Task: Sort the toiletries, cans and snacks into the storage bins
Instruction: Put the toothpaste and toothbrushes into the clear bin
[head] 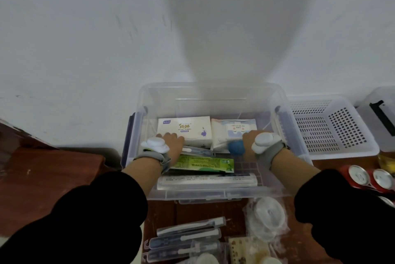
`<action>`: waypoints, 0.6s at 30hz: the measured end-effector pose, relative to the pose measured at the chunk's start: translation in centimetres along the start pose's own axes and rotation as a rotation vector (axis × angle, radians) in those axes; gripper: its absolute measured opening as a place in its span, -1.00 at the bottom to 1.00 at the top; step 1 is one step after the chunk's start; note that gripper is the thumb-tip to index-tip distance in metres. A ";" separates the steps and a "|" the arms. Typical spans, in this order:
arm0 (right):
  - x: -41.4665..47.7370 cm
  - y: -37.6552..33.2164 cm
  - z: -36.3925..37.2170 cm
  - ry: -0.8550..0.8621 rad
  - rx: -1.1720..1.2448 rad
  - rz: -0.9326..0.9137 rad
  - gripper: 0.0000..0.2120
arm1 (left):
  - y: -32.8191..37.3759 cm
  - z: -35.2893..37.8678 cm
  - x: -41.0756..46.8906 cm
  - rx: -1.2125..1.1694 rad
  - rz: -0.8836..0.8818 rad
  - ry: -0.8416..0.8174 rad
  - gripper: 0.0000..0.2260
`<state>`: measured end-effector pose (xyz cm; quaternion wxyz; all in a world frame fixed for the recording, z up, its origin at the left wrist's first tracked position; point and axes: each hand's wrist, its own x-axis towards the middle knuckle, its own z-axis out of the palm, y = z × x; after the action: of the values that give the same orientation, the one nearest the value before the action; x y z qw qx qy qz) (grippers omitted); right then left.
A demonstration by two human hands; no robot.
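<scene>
A clear storage bin (pixel 213 194) stands on the table against the wall. In it lie a white tissue pack (pixel 188 129), a pale wipes pack (pixel 226 133), a green toothpaste box (pixel 205 164), a toothbrush pack (pixel 198 151) and a long white box (pixel 207 181). My left hand (pixel 173 146) reaches into the bin, its bent fingers on the tissue pack's near left corner; how they lie is unclear. My right hand (pixel 250 141) is also inside, curled round a blue round thing (pixel 236 148) in front of the wipes pack.
A white perforated basket (pixel 333 129) sits right of the bin, with another container (pixel 380 112) beyond it. Red cans (pixel 367 177) stand at the right edge. Toothbrush packs (pixel 188 236) and bagged white round items (pixel 267 216) lie on the wooden table (pixel 53 178) in front.
</scene>
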<state>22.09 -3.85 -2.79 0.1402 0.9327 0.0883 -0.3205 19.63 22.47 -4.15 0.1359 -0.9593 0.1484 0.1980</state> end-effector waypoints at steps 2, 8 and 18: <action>0.4 0.0 0.4 0.041 -0.043 -0.009 -0.65 | -0.1 -0.3 0.1 0.054 -0.008 0.039 -0.74; 0.1 -0.4 1.0 0.169 -0.056 -0.082 -0.64 | -0.4 -0.6 0.3 0.027 0.010 0.019 -0.73; -1.1 0.2 0.2 0.150 0.076 -0.084 -0.63 | 0.7 0.0 0.4 0.014 0.111 -0.365 -0.79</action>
<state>21.17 -4.16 -2.28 0.0841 0.9541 0.1254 -0.2585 19.75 21.69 -4.47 0.1561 -0.8969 0.1751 0.3749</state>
